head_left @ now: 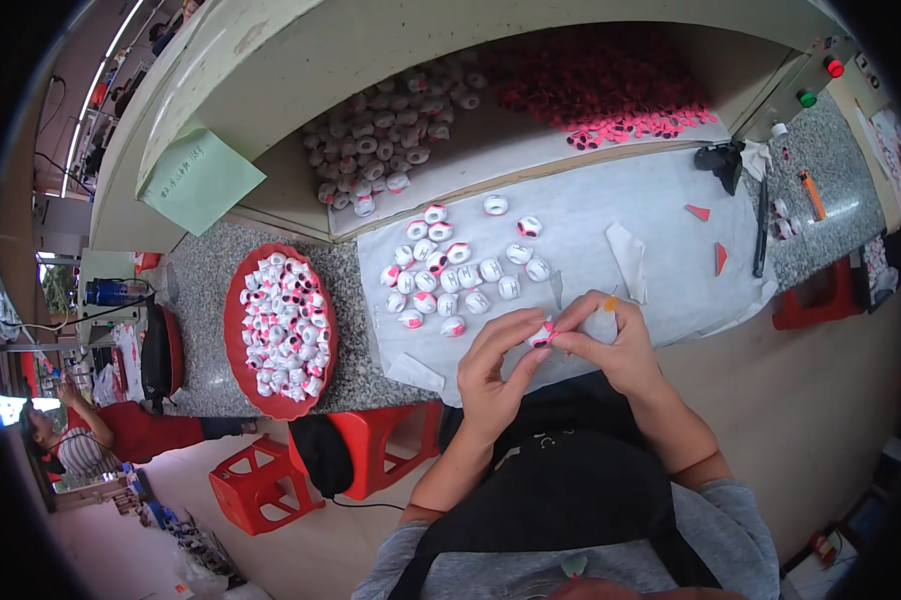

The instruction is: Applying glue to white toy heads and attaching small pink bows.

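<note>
Head view: a small white-and-pink piece [542, 335] sits pinched in the fingertips of the left hand [496, 370] and right hand [616, 345], the right also holding an orange-tipped pale object [601, 326]. Scattered similar pieces [469, 277] lie beyond on a white sheet [581, 205]; a filled red bowl [233, 335] stands left, heaped pink parts [631, 128] behind.

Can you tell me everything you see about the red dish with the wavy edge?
The red dish looks like shiny plastic, with a scalloped rim all around. It appears oval here and sits upright on the speckled grey worktop, near its front edge, left of the white sheet. It's heaped with small white pieces with pink and black patches, which hide its bottom. Neither the left hand nor the right hand touches it.
</note>
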Action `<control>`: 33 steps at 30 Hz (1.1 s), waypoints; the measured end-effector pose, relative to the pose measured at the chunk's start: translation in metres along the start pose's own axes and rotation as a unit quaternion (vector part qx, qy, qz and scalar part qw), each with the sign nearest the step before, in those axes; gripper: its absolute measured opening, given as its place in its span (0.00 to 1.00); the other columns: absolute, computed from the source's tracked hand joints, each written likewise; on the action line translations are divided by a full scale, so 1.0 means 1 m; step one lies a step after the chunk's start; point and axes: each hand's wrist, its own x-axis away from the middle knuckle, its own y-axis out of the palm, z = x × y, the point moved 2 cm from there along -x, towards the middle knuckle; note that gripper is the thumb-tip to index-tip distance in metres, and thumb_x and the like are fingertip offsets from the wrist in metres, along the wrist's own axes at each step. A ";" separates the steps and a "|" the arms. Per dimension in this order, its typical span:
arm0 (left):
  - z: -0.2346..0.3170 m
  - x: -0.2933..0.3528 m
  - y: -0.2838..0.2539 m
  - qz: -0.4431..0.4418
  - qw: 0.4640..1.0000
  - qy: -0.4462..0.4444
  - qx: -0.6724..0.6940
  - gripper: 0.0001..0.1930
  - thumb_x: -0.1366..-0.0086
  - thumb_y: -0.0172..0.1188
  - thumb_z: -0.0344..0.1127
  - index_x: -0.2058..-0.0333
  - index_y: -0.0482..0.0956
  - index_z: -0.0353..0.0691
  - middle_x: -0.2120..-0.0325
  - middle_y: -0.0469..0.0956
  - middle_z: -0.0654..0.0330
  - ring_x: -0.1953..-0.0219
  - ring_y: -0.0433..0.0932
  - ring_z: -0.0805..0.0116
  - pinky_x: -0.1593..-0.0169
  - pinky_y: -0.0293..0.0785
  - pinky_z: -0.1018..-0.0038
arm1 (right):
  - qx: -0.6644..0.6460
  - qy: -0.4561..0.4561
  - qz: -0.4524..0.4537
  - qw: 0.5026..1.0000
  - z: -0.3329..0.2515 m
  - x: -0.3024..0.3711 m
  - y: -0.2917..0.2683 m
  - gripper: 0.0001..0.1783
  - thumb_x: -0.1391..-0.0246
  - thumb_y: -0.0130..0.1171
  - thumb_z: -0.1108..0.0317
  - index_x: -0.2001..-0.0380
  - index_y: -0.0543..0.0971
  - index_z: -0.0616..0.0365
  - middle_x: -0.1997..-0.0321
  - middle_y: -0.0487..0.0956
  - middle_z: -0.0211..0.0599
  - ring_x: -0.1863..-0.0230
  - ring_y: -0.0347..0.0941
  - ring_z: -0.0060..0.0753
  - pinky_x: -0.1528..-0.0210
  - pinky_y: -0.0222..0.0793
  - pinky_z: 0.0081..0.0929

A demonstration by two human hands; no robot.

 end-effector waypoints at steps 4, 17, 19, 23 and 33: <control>-0.002 0.001 -0.003 -0.014 0.998 -0.007 0.065 0.13 0.53 0.52 0.19 0.65 0.69 0.31 0.61 0.67 0.51 0.58 0.67 0.65 0.57 0.63 0.75 | 0.033 -0.057 0.011 0.998 0.002 0.002 0.004 0.09 0.66 0.58 0.78 0.77 0.70 0.62 0.78 0.70 0.32 0.74 0.65 0.19 0.71 0.60 0.16; -0.008 0.008 -0.014 -0.041 0.972 -0.087 0.216 0.12 0.51 0.50 0.19 0.64 0.68 0.31 0.62 0.67 0.50 0.57 0.65 0.65 0.54 0.61 0.74 | 0.012 -0.017 -0.084 0.996 0.000 -0.003 0.012 0.16 0.69 0.60 0.77 0.70 0.72 0.63 0.69 0.73 0.36 0.70 0.66 0.21 0.65 0.60 0.17; -0.009 0.008 -0.013 -0.051 0.969 -0.086 0.226 0.12 0.51 0.51 0.19 0.65 0.68 0.31 0.62 0.67 0.50 0.57 0.65 0.65 0.54 0.61 0.73 | -0.018 -0.010 -0.082 0.996 0.002 -0.002 0.011 0.14 0.69 0.60 0.76 0.71 0.73 0.63 0.69 0.73 0.36 0.70 0.67 0.22 0.66 0.61 0.17; -0.016 0.007 -0.015 -0.065 0.974 -0.031 0.213 0.10 0.52 0.53 0.22 0.67 0.70 0.32 0.65 0.70 0.51 0.58 0.66 0.64 0.51 0.57 0.68 | -0.008 -0.028 -0.108 0.994 0.001 -0.003 0.011 0.14 0.68 0.60 0.76 0.72 0.73 0.64 0.71 0.73 0.36 0.70 0.68 0.22 0.68 0.62 0.17; -0.014 0.006 -0.015 -0.051 0.987 -0.007 0.153 0.12 0.51 0.52 0.22 0.65 0.70 0.31 0.65 0.70 0.54 0.57 0.65 0.63 0.49 0.54 0.67 | -0.052 0.016 -0.081 0.995 0.005 -0.002 0.015 0.14 0.67 0.58 0.78 0.71 0.71 0.66 0.77 0.72 0.36 0.80 0.66 0.20 0.79 0.62 0.14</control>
